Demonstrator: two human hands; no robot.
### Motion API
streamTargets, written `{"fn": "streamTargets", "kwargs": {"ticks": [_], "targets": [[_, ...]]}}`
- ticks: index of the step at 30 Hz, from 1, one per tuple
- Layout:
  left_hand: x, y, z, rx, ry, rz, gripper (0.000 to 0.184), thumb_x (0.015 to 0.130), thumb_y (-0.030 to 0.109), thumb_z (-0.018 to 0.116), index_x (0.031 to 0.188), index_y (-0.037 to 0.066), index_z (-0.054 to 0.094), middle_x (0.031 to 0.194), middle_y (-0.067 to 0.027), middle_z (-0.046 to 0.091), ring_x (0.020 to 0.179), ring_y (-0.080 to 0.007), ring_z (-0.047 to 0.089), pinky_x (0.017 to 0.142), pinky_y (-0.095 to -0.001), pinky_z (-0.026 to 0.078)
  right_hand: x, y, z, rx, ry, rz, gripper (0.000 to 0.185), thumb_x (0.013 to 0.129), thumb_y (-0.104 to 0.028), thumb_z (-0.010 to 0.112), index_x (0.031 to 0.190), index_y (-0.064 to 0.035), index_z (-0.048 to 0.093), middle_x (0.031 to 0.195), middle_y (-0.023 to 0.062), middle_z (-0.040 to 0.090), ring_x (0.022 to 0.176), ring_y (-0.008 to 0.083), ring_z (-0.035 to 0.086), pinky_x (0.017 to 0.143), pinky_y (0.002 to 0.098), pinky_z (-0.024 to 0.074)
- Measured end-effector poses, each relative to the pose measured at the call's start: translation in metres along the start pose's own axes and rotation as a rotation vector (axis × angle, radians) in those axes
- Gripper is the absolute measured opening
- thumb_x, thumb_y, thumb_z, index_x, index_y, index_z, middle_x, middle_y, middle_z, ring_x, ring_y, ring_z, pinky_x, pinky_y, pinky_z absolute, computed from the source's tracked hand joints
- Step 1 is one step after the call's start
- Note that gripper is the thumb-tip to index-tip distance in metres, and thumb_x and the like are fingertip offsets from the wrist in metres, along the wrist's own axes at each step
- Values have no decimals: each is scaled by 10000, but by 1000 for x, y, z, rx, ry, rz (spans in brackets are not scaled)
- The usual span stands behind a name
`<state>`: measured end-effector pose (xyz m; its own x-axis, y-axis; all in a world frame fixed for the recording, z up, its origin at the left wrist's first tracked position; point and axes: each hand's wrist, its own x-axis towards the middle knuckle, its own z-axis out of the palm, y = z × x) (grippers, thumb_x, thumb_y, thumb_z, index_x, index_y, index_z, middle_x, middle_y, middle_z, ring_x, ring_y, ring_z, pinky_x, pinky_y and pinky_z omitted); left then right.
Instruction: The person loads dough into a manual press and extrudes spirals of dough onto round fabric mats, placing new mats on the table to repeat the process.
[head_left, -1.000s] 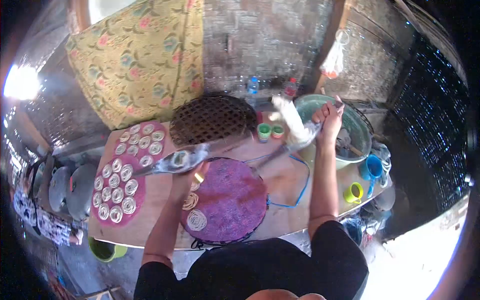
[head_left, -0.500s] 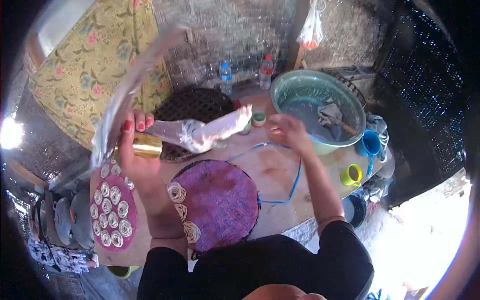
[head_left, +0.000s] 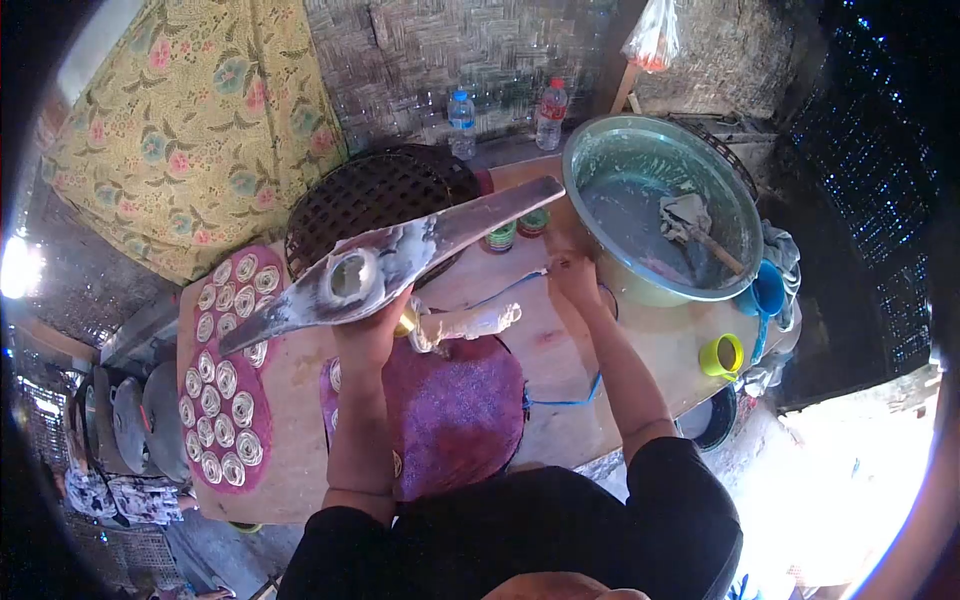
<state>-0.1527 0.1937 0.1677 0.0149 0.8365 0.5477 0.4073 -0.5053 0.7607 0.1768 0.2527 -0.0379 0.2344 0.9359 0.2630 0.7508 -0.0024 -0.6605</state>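
My left hand (head_left: 372, 330) grips a long wooden press (head_left: 455, 222), a bar with a round hole in its wide middle, smeared with white paste. Its brass-coloured cylinder (head_left: 406, 321) and a paste-coated plunger (head_left: 470, 324) stick out beside the hand. My right hand (head_left: 574, 278) is low at the tabletop by the basin, fingers curled over a blue cord (head_left: 565, 402); its fingertips are partly hidden. Below the press lies a round purple mat (head_left: 455, 420) with pale coils at its left side, partly behind my left forearm.
Purple mats with several pale coils (head_left: 226, 378) lie at the left. A big green basin (head_left: 590, 150) holds liquid, a cloth and a stick. Two small jars (head_left: 500, 238), a blue dipper (head_left: 766, 288), a yellow cup (head_left: 720, 354), two bottles (head_left: 461, 125) and a dark woven basket (head_left: 400, 180) stand around.
My left hand has swung the press down and right, turning it so the holed bar faces up across the table. My right hand has lowered onto the cord. The view has shifted slightly.
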Motion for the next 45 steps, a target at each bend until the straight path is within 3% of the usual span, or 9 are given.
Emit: {"fn": "streamTargets", "kwargs": {"ticks": [9,18,23,27,30,32,36,38,45], "targets": [[-7,-6,0,-415,217,-141,455,740,-42,631,1167,-2,481,1103,-113,579,993,-212,581,888,-330,463,-11,4,10,-257,-18,-109,148,765,-202,634,735,-57,624,803,113,645,736,294,632,671,380,511],[-5,-29,-8,-322,266,-83,443,739,0,667,1154,18,515,1081,-75,585,952,-184,580,858,-322,457,-2,-40,-43,306,-301,-146,179,805,-191,557,811,-51,668,826,159,646,760,299,634,711,381,511],[-2,-11,-5,-395,167,-69,444,743,-89,638,1152,-5,489,1117,-114,561,1039,-198,547,912,-334,430,3,-35,-9,-444,-256,-98,227,830,-195,521,791,4,625,856,193,629,796,373,605,740,434,482],[-9,-27,-9,-291,106,-15,544,732,-59,673,1217,7,437,1152,-104,540,1059,-199,530,941,-330,404,13,6,34,-171,-229,-137,218,824,-217,542,817,-13,618,845,160,633,790,346,608,708,446,475],[-12,-25,-7,-373,134,-20,519,727,-35,688,1194,9,467,1148,-99,544,1056,-200,527,939,-341,399,5,-10,34,-701,-218,-381,213,792,-251,594,863,-52,623,816,115,630,809,297,610,713,450,464],[-15,-24,-7,-374,155,-72,453,728,-28,685,1147,13,515,1122,-93,561,1047,-191,530,928,-339,402,-6,-49,17,-326,-60,-144,259,743,-288,663,882,-75,618,771,75,612,777,258,611,672,422,464],[-10,-21,-8,-221,156,-47,415,720,-28,685,1110,24,556,1098,-80,575,1040,-184,535,925,-336,404,-2,-73,2,-515,33,-203,260,734,-267,690,900,-75,634,812,85,633,759,261,619,670,379,479],[-10,-15,-6,-322,147,-108,471,718,-27,679,1160,14,519,1124,-88,563,1054,-195,528,943,-345,391,-6,-127,-58,166,-107,-137,184,768,-197,676,863,-43,647,827,91,659,732,207,623,649,288,484],[-5,-43,0,-368,237,-28,495,749,-5,651,1204,-17,458,1122,-118,571,1007,-220,571,865,-343,467,62,-93,-255,803,97,-56,150,870,-180,551,916,-57,624,767,-3,569,663,84,496,649,262,436]]}}
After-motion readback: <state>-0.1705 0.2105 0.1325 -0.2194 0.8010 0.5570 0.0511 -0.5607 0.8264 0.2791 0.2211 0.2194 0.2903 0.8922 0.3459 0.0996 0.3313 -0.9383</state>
